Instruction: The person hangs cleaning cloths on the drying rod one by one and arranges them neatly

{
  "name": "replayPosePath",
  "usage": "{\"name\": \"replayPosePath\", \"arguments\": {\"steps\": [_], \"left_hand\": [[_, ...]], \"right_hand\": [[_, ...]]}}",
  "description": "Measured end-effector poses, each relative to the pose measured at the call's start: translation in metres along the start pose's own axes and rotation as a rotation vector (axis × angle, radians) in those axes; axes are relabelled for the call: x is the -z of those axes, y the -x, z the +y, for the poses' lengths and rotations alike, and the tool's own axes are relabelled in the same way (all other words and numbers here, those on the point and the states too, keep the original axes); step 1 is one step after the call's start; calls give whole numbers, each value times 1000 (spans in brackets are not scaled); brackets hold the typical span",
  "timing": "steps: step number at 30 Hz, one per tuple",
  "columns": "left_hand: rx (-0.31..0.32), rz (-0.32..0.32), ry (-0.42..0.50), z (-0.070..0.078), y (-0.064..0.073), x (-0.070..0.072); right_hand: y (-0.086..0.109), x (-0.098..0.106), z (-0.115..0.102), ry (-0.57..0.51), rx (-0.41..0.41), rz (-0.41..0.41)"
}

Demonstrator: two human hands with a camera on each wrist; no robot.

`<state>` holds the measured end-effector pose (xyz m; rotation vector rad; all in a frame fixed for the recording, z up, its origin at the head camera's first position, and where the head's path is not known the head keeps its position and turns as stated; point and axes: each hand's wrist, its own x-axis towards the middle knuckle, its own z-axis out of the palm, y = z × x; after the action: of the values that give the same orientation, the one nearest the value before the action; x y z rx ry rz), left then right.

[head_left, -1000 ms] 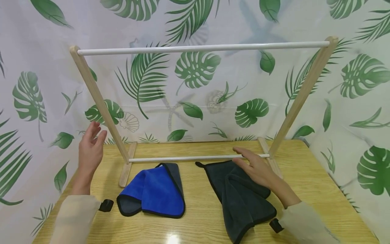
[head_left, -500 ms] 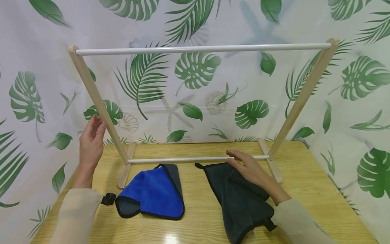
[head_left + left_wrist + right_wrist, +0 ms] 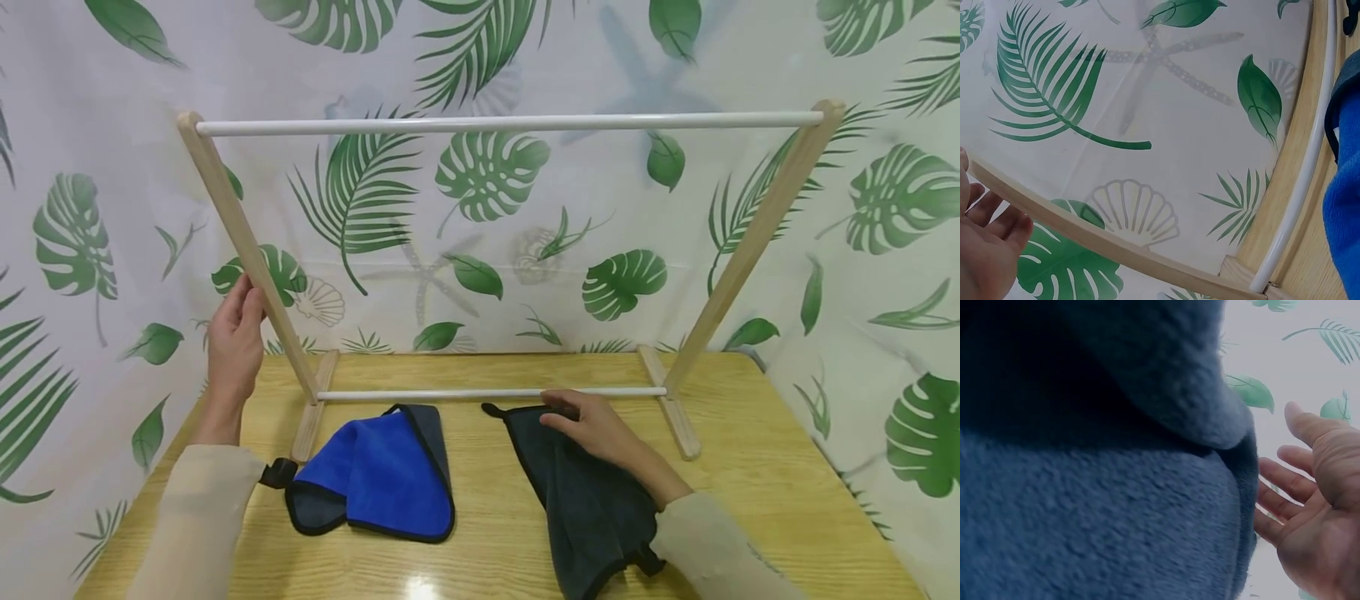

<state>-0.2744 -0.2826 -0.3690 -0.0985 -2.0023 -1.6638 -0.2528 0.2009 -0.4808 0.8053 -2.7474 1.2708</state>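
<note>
My left hand [image 3: 236, 346] is raised beside the left wooden post [image 3: 243, 237] of a rack, its fingertips right at the post. In the left wrist view, the relaxed fingers [image 3: 999, 215] lie along the post's edge. The right hand [image 3: 596, 427] is low over a dark grey towel [image 3: 592, 508] with black edging, and its fingers are loosely bent with nothing gripped. Up close in the right wrist view, the towel's fluffy fold [image 3: 1116, 519] stands beside the open palm. A blue towel [image 3: 390, 479] with a grey underside lies folded on the left.
The rack has a white top rail [image 3: 510, 123], a white lower rail [image 3: 435, 394] and a right post [image 3: 753, 242]. It stands on a wood-grain table [image 3: 495, 558]. A leaf-patterned white cloth [image 3: 525, 50] hangs behind and at both sides.
My left hand has moved up and right until it meets the left post. The right hand has moved left and down over the dark grey towel. Both towels lie where they were.
</note>
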Motion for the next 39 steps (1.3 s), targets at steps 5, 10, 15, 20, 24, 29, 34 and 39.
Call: {"name": "replayPosePath", "arguments": {"steps": [5,10,15,20,24,29,34,39], "left_hand": [[32,31,31,-2,-2,-2],[27,59,38,-1,-4,-4],[24,84,47,-1,-7,-6],[31,87,114,-2,-10,-6],[41,82,177,-4,-11,-5],[64,23,240,-6,-14,-1],[83,-66,232,-6,-17,5],[76,-97,259,-6,-18,6]], "right_hand": [[-2,-7,4,-9,-17,-49],[-4,-13,7,-10,-27,-64],[-6,-17,10,31,-49,-57],[-8,-20,13,80,-34,-50],[-11,-24,17,116,-17,-57],[-14,-28,20,176,4,-60],[-17,-30,21,249,12,-63],[-21,-29,18,254,-38,-103]]}}
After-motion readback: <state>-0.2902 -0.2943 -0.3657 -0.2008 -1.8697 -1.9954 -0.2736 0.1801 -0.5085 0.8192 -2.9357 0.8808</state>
